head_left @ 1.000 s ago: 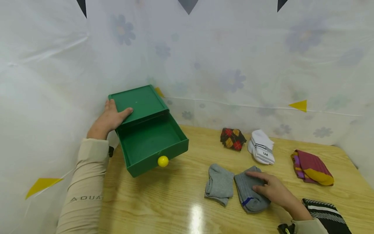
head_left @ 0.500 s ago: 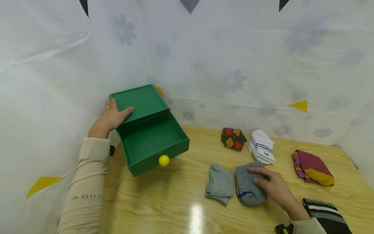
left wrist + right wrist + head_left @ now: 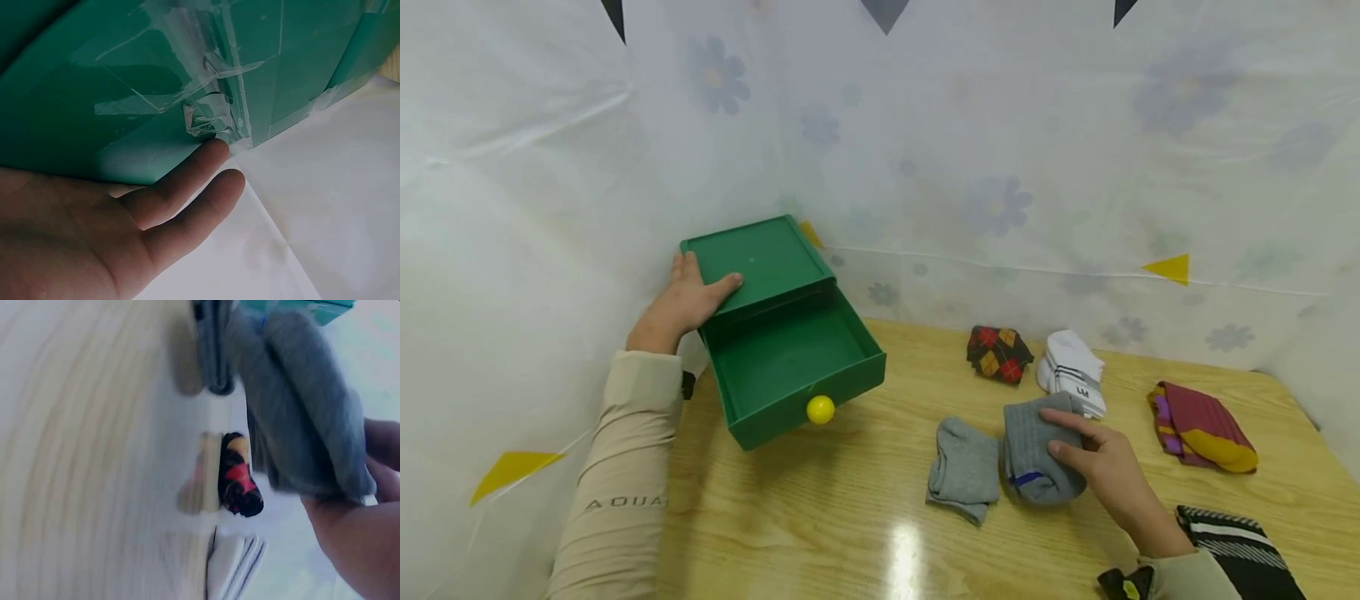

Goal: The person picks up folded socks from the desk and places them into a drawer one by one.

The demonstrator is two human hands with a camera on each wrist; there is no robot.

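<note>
On the wooden table (image 3: 820, 508), the right hand (image 3: 1101, 471) grasps a dark grey sock (image 3: 1033, 450) with a blue mark, thumb over the top and fingers curled under its far edge, so that the sock's 3 o'clock side is hidden behind the hand; the sock sits toward 4 o'clock of the head view, lifted at its far end, though the blurred right wrist view does not settle whether its near end touches the table. Just at its 9 o'clock lies a light grey sock (image 3: 962, 468), flat, touching or almost touching it. At 12 o'clock from the held sock are an argyle sock (image 3: 997, 353) and a white striped sock (image 3: 1073, 370), the latter partly covered by the raised grey cloth. A maroon and yellow sock (image 3: 1198, 427) lies at 3 o'clock, and a black striped sock (image 3: 1247, 550) is cut off by the lower frame edge at 5 o'clock. The left hand (image 3: 681, 304) rests with straight fingers against the side of the green drawer box (image 3: 756, 258) at 10 o'clock, thumb laid on its top; the left wrist view shows fingertips (image 3: 215, 150) near crumpled clear tape (image 3: 209, 115) on the box's corner. The drawer (image 3: 790, 367) stands pulled out, with a yellow knob (image 3: 820, 409) on its front.
</note>
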